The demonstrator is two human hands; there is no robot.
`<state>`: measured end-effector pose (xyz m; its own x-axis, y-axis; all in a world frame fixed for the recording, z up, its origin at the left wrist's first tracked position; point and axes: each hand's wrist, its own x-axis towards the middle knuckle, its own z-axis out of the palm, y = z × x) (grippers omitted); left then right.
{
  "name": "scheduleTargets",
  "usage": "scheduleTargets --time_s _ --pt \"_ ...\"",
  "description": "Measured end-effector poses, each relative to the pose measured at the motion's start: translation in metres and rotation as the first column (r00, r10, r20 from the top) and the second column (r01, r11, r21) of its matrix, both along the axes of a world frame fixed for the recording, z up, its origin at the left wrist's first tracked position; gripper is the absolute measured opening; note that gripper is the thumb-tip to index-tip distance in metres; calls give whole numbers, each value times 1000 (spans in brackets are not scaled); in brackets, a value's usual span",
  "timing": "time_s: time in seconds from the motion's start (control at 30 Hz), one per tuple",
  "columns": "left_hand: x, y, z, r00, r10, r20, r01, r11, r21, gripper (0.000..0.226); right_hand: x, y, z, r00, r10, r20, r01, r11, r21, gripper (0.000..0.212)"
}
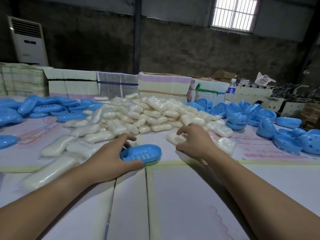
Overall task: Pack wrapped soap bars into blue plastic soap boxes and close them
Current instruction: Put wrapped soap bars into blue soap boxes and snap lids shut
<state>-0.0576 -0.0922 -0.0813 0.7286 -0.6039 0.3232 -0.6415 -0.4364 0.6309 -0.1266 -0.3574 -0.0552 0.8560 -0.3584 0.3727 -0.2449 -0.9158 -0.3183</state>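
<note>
Nearest to the camera, on the pale sheets that cover the table [181,196], the left hand [110,160] grips one blue soap box half [141,154]: the thumb lies along its near rim and the fingers curl around its far end, so the oval tray sits open side up, empty, with small drain slots visible in its bottom. Just to the right of it, the right hand [194,141] is placed over a single wrapped soap bar [174,138] with curled, spread fingers; the fingertips seem to touch the wrapper, but I cannot tell whether the bar is already pinched or only reached for. I judge that this cycle is at its beginning: the tray is ready, the bar is not yet inside, and the cover is not yet on. A few loose bars [57,146] lie at the left of the hands, white and slightly waisted, each in thin clear film that shines and wrinkles. Farther back is the big heap of wrapped bars [147,115], so much work is left. On both sides of the heap lie blue box parts, a pile at the left [43,106] and a pile at the right [251,113]; whether any of them is a finished closed box, I cannot tell.
</note>
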Motion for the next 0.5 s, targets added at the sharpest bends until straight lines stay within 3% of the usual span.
scheduleTargets --time_s 0.17,0.23,0.37,0.5 --pt "2 0 -1 1000 13 6 -13 1000 -11 67 -1 5 12 971 85 222 -94 995 29 24" --pt "2 0 -1 1000 10 -1 -10 1000 -19 68 -3 9 15 942 59 329 -125 975 182 20" --pt "1 -1 0 1000 8 -7 -8 1000 -24 69 -7 14 19 898 -44 439 -230 802 551 25" --pt "1 -2 0 1000 -7 -22 7 999 -43 69 -13 17 28 849 -102 518 -347 633 693 29"
